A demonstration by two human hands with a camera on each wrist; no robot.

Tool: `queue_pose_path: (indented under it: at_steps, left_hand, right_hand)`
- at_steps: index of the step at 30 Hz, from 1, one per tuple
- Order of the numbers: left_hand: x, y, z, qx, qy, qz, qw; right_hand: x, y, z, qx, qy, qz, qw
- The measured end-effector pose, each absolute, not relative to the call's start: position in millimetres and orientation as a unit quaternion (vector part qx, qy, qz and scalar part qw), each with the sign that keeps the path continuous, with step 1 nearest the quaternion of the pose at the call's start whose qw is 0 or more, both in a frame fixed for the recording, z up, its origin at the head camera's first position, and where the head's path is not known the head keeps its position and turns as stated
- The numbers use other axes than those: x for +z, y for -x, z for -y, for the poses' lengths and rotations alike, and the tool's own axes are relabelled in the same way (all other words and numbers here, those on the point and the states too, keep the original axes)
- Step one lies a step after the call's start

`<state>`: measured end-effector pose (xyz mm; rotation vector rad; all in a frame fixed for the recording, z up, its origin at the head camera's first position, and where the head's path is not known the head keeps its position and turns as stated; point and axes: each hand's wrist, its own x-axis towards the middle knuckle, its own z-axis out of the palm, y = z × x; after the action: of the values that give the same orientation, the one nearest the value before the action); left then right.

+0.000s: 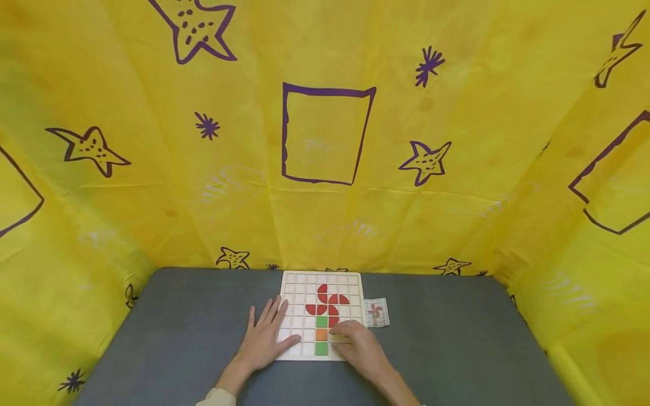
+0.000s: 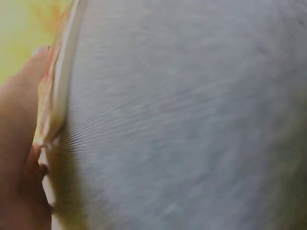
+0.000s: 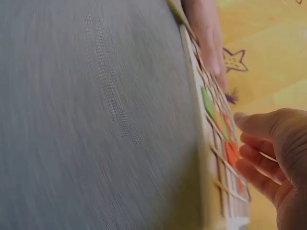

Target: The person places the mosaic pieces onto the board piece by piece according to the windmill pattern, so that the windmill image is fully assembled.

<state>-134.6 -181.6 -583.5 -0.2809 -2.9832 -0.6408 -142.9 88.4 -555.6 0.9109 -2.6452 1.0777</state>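
Note:
A pale gridded board [image 1: 297,285] lies on the grey tabletop. On it, red quarter-round pieces [image 1: 343,299] form a pinwheel, above a column of a green tile [image 1: 321,321], an orange tile [image 1: 321,335] and another green tile [image 1: 321,349]. My left hand [image 1: 261,341] rests with spread fingers along the board's left side, the thumb over its lower left squares. Over the lower right squares hovers my right hand [image 1: 361,347], beside the orange tile. In the right wrist view its loosely bent fingers [image 3: 261,151] and thumb stand apart, with nothing visible between them.
A small card [image 1: 377,313] with a printed pinwheel picture lies against the board's right side. Yellow cloth [image 1: 325,225] with purple drawings surrounds the grey table [image 1: 193,316] at the back and both sides.

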Motion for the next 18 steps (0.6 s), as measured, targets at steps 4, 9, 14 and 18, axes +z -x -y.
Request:
queue_pose_path:
  at_steps: [4, 9, 14, 18]
  left_hand:
    - [-575.8, 136.5, 188.5, -0.21, 0.068, 0.974, 0.042]
    - [-568.0, 136.4, 224.8, -0.164, 0.048, 0.981, 0.097]
    - [-554.5, 130.8, 287.3, -0.131, 0.053, 0.983, 0.116]
    - [-539.9, 124.6, 333.2, -0.125, 0.027, 0.986, 0.106]
  right_hand:
    - [-542.5, 153.9, -119.1, 0.315, -0.275, 0.906, 0.068]
    - [-532.2, 175.6, -179.9, 0.218, -0.263, 0.933, 0.116]
    - [-531.8, 197.9, -278.0, 0.123, -0.19, 0.965, 0.136]
    - [-532.4, 205.4, -353.9, 0.11, -0.116, 0.984, 0.082]
